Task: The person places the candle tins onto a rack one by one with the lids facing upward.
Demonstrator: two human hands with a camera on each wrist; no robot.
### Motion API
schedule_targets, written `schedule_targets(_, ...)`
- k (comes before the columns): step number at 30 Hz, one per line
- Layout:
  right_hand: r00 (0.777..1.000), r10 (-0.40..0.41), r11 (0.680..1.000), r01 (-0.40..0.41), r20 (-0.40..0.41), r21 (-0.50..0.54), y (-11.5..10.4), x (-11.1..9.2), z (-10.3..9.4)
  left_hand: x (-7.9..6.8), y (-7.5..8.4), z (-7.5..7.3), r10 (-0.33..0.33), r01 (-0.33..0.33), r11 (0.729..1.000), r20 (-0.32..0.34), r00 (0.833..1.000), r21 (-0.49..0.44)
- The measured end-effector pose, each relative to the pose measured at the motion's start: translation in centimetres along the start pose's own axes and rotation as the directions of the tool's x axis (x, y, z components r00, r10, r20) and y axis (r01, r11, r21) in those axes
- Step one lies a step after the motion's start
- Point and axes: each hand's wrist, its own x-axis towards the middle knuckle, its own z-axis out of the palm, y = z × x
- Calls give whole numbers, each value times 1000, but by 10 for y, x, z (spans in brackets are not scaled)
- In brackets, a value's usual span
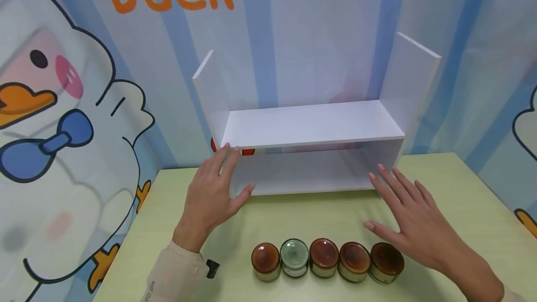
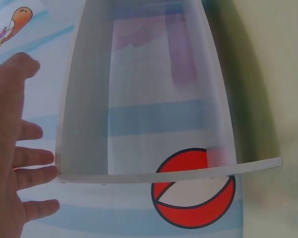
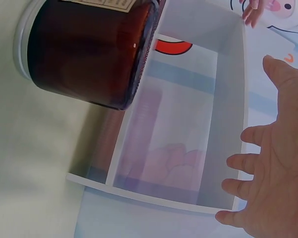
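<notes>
A white two-tier shelf stands on the table, its side panels rising above the middle board. My left hand hovers with fingers spread just in front of the shelf's left end, overlapping it in the head view. On the other side, my right hand is held palm down with fingers stretched toward the shelf's lower right corner. Neither hand holds anything. Several glass jars stand in a row nearer to me: a green one among amber ones, such as the left-end jar. The right-end jar shows a silver rim toward the table.
The pale green table ends at a cloth backdrop with blue stripes and a cartoon duck on the left. A small black piece sticks out by the left sleeve.
</notes>
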Motion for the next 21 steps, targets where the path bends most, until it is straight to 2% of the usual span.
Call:
schedule_targets(5,1000,21,1000,-21,13,9,0,-3,2,0,-3,4,-13,12,1000,-68,998,-23)
schedule_targets(13,999,30,1000,-30,21,9,1,-6,6,-2,-6,6,-74,68,997,-152,986,-44)
schedule_targets(18,999,23,1000,-23,27,11,2,-7,9,-2,-9,10,-154,137,985,-186,970,-105)
schedule_targets(21,999,26,1000,-26,27,16,1,-8,10,-1,-8,11,-236,208,965,-177,956,-162)
